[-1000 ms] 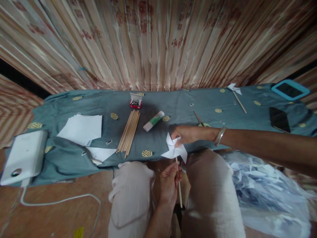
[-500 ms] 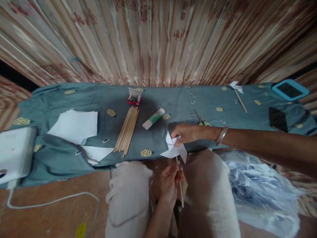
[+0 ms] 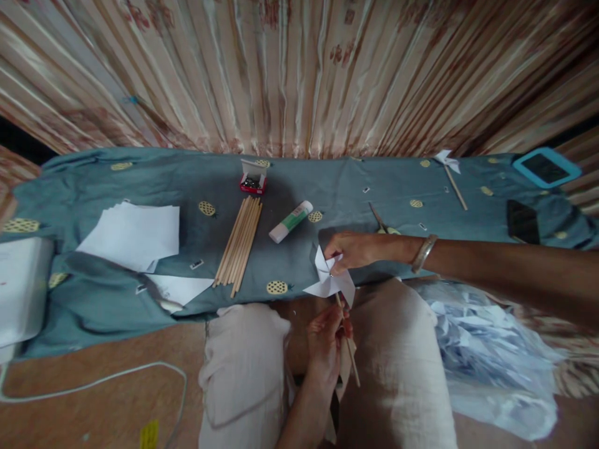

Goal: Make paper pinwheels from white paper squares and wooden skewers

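Observation:
A white paper pinwheel [image 3: 329, 282] is held over the near edge of the cloth, above my lap. My right hand [image 3: 353, 251] comes in from the right, its fingers closed on the upper blades near the centre pin. Below, my left hand [image 3: 326, 333] grips the thin wooden stick [image 3: 353, 362] just under the blades, and the stick's lower end slants down to the right. Behind the pinwheel lie a glue stick [image 3: 291, 222] with a green label and a pair of scissors [image 3: 382, 223]. Several wooden sticks [image 3: 238, 243] lie bundled to the left.
A small red box of pins [image 3: 253, 179] stands open behind the sticks. White paper sheets [image 3: 135, 234] are stacked at left. Another pinwheel [image 3: 449, 163], a phone [image 3: 523, 221] and a blue-framed tablet [image 3: 546, 167] lie at right. A plastic bag of paper scraps [image 3: 491, 355] sits beside my leg.
My left hand has moved slightly up and right along with the stick, whose lower end has swung to the right. My right hand stays on the blades. The view has shifted a little.

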Action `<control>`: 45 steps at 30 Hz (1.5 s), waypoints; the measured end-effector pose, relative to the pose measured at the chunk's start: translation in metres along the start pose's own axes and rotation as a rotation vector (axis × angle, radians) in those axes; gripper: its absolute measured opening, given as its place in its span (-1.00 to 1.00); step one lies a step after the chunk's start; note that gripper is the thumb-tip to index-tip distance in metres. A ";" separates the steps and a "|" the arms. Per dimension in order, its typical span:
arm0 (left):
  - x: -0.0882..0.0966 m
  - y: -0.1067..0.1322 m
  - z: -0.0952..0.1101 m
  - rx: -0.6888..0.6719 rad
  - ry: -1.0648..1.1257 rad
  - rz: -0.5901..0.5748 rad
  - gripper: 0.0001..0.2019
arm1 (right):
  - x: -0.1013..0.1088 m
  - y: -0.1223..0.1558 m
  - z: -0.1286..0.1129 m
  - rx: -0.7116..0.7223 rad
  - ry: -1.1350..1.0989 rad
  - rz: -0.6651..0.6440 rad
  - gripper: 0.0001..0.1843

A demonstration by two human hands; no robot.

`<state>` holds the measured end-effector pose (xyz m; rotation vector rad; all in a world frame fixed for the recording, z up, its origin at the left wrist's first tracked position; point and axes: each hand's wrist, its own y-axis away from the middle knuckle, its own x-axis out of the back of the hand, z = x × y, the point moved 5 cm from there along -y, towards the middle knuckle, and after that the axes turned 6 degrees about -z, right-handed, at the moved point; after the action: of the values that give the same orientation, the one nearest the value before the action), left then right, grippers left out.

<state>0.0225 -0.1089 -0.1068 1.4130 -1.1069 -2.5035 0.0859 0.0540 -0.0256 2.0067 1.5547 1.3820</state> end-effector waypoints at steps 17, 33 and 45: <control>0.000 0.012 0.010 -0.094 -0.030 -0.062 -0.61 | 0.001 -0.003 0.000 -0.016 0.020 0.011 -0.90; -0.014 0.020 0.013 -0.092 -0.012 -0.067 -0.59 | 0.008 0.043 0.027 0.033 -0.455 0.354 -0.38; -0.060 0.028 0.057 -0.230 -0.052 -0.117 -0.61 | -0.013 0.093 0.042 0.213 -1.053 1.406 -0.52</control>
<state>0.0057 -0.0748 -0.0280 1.3937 -0.7321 -2.6579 0.1769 0.0198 0.0089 3.1871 -0.3165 0.0349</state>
